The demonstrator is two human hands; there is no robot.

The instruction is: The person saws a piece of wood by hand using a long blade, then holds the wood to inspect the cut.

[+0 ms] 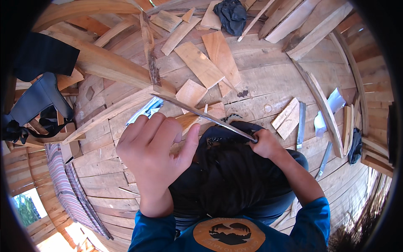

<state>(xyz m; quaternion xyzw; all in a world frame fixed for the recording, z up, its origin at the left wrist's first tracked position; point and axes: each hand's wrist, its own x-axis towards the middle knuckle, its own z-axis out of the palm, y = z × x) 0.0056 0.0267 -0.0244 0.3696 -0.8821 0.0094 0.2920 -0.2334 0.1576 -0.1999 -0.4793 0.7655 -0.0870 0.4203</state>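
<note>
My right hand is closed round the grip of a long narrow metal blade, which slants up and left across my lap. Its far end lies near the end of a wooden beam. Raised at the left, my left hand has loosely bent fingers and its thumb held apart, with nothing visible in it. A wooden block shows just beyond the left thumb, partly covered by the blade. Between my hands, dark clothing covers my lap.
Flat boards and offcuts lie ahead on the plank floor. A long beam runs along the left. On the right are two short boards, a metal strip and leaning timber. A dark bag sits at the back.
</note>
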